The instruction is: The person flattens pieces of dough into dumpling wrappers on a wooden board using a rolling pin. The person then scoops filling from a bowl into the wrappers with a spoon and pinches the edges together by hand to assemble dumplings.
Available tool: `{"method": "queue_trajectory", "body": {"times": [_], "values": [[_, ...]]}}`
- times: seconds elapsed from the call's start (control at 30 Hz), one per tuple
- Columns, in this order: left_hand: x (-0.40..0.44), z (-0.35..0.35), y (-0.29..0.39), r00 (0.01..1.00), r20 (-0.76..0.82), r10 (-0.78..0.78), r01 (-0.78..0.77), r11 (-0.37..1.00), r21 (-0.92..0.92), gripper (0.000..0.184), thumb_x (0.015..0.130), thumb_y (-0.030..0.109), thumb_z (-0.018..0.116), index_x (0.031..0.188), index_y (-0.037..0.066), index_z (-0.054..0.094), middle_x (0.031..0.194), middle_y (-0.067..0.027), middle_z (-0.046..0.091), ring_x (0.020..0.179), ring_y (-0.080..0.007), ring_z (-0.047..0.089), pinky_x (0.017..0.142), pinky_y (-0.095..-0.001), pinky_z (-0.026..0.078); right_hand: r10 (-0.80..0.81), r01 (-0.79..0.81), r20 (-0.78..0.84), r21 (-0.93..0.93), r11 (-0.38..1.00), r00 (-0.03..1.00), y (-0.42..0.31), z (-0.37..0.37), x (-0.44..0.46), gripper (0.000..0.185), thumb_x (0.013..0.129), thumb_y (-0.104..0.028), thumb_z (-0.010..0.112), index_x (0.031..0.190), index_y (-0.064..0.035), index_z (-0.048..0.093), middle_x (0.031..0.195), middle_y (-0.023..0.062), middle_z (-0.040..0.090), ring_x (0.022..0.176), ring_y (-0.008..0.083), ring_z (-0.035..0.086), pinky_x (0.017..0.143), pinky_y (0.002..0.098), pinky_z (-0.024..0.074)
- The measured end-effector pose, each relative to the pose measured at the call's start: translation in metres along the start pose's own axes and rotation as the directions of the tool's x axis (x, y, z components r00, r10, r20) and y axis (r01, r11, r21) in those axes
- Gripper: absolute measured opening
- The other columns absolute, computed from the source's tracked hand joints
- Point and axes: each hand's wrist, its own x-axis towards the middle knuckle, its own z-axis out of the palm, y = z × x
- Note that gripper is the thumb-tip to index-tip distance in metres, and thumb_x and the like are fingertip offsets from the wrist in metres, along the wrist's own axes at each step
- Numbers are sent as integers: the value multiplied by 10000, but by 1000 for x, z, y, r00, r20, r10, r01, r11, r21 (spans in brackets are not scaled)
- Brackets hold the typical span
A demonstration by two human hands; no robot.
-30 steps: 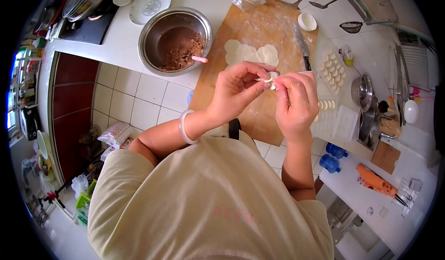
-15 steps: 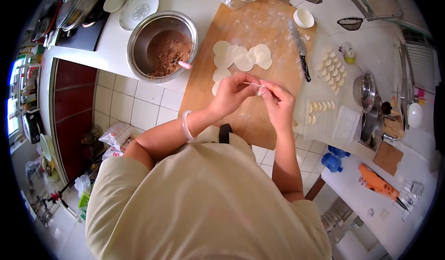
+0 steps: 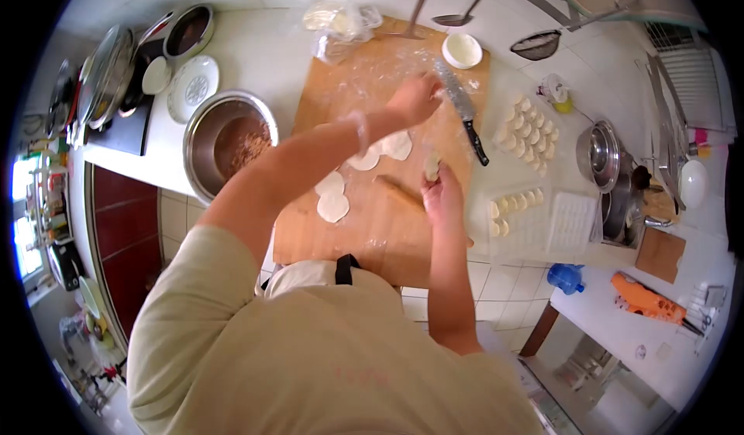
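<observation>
My left hand (image 3: pixel 418 98), a pale bracelet on its wrist, is stretched over the floury upper part of the wooden board (image 3: pixel 341 94). Its fingers are drawn together beside the blade of a knife (image 3: pixel 463 105); what they hold, if anything, is too small to tell. Lower on the right, my right hand (image 3: pixel 443 195) is palm up, its fingers closed on a folded dumpling (image 3: pixel 432 163). Round dough wrappers (image 3: pixel 333 207) lie on the board, partly covered by my left arm. A rolling pin (image 3: pixel 399 193) lies beside my right hand.
A steel bowl of brown filling (image 3: pixel 246 146) stands left of the board, near a patterned plate (image 3: pixel 194 88). A white bowl (image 3: pixel 462 50) sits at the board's upper right. Right of it are rows of dumplings (image 3: pixel 528 132) and a clear tray (image 3: pixel 573 222).
My hands have moved apart: the left reached up and right toward the knife, the right holds the dumpling lower down. The view has shifted, and the rolling pin now shows.
</observation>
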Motion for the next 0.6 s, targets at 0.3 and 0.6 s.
{"method": "queue_trajectory", "body": {"times": [0.3, 0.6], "values": [[198, 75, -33, 910, 372, 181, -350, 817, 458, 143, 804, 178, 575, 831, 113, 700, 916, -141, 695, 902, -336, 657, 793, -431, 515, -64, 65, -130, 9, 998, 989, -13, -58, -69, 180, 962, -167, 546, 1056, -23, 599, 992, 85, 643, 828, 176, 611, 720, 318, 524], [193, 82, -27, 959, 191, 210, -274, 863, 425, 213, 826, 165, 559, 972, 136, 711, 916, -168, 685, 859, -339, 661, 762, -420, 532, -118, 136, -232, 63, 989, 965, -14, -98, -63, 139, 957, -158, 554, 1014, -34, 583, 1011, 108, 647, 856, 213, 623, 734, 342, 538]]}}
